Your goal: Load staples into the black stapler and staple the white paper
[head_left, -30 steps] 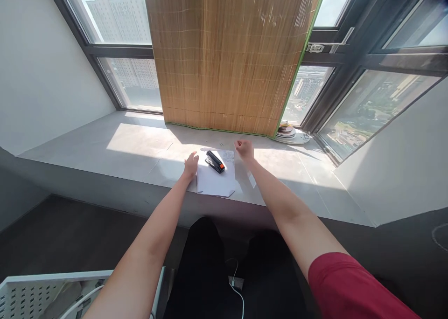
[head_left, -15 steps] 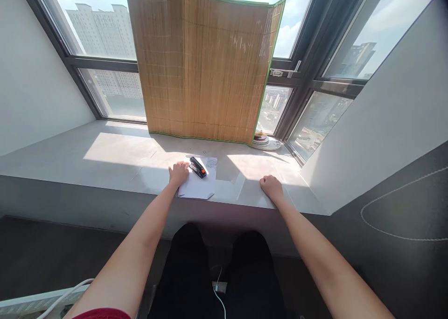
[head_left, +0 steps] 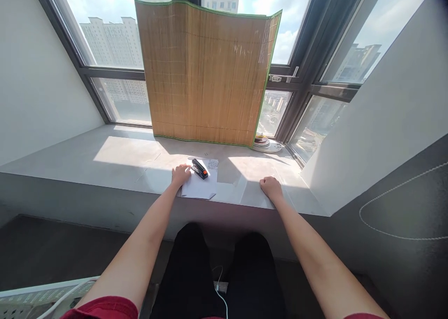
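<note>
White paper (head_left: 200, 188) with small markings at its upper right lies near the front edge of the window sill. On it rests a black stapler (head_left: 199, 169) with an orange patch, set at a slant. My left hand (head_left: 180, 175) is on the paper's left edge, its fingers spread a little and near the stapler's left side, holding nothing that I can see. Farther right, my right hand (head_left: 271, 187) rests on the bare sill as a closed fist, with nothing visible in it.
A bamboo mat (head_left: 210, 76) with green edging stands against the window behind the sill (head_left: 122, 165). Stacked plates (head_left: 266, 144) sit at its lower right corner. A white cable (head_left: 221, 296) hangs between my legs; a white rack (head_left: 31, 300) is at lower left.
The view has shifted slightly, so the mat and window appear a little lower. Both hands, the paper and the stapler keep their places on the sill.
</note>
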`<state>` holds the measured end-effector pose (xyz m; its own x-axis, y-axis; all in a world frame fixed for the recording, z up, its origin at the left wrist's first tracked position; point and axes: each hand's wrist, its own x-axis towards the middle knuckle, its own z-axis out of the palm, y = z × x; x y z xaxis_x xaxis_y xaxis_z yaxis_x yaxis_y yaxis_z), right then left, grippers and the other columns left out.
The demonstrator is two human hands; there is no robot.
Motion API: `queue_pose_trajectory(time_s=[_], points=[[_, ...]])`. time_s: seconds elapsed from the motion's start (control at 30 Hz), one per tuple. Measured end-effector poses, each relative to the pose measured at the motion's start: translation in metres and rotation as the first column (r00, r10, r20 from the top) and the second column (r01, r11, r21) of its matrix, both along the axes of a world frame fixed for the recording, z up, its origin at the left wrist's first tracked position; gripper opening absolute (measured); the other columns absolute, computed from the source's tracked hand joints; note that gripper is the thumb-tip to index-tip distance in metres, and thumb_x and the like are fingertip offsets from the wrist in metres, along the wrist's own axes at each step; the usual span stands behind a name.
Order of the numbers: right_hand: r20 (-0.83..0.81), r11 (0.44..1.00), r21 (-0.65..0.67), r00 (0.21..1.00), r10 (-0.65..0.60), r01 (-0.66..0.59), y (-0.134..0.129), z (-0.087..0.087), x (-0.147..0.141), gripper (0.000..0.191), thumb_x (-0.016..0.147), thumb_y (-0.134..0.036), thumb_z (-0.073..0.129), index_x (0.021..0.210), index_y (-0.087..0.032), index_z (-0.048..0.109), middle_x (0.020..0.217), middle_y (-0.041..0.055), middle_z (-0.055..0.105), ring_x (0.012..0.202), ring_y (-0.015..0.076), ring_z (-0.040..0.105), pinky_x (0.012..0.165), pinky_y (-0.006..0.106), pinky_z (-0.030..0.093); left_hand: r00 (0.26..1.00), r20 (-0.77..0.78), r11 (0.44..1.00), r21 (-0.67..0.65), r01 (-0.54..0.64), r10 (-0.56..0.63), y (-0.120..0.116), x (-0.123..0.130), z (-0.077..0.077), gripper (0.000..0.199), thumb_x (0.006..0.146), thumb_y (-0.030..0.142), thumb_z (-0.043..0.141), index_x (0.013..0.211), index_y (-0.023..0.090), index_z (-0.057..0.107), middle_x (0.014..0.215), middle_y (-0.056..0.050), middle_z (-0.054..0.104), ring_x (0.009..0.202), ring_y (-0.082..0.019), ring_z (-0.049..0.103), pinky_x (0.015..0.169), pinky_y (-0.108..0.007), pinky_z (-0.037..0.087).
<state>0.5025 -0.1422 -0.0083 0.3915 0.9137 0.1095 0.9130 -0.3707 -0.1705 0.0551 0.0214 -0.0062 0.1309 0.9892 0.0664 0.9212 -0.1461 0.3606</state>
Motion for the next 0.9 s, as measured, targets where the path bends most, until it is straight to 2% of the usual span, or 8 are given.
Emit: queue_pose_trajectory(time_s=[0.4,0.9], points=[[-0.002,1.000,0.003,1.000,-0.013,0.013,0.0013,0.0004,-0.0010,0.048,0.106,-0.027,0.043,0.100,-0.011,0.088,0.107,0.0217,0.082,0.098,0.0284,0.076,0.083,0.031,0.048,1.000,-0.005,1.000,0.017,-0.025,0.025,0.0041,0.0039,0.0026,0.049,0.102,0.034,0.046,0.144,0.031,0.070,0.165,-0.011,0.059,0.153,-0.034,0.051,0.133,-0.060,0.026],[-0.005,1.000,-0.005,1.000,-0.015,0.015,0.0016,0.0005,-0.0003,0.047,0.107,-0.027,0.043,0.102,-0.012,0.088,0.109,0.0215,0.083,0.101,0.0281,0.077,0.083,0.030,0.049,0.999,-0.018,0.999,0.017,-0.034,0.034,0.0013,0.0060,0.0077,0.047,0.104,0.035,0.044,0.142,0.031,0.071,0.160,-0.010,0.062,0.150,-0.035,0.053,0.130,-0.057,0.031]])
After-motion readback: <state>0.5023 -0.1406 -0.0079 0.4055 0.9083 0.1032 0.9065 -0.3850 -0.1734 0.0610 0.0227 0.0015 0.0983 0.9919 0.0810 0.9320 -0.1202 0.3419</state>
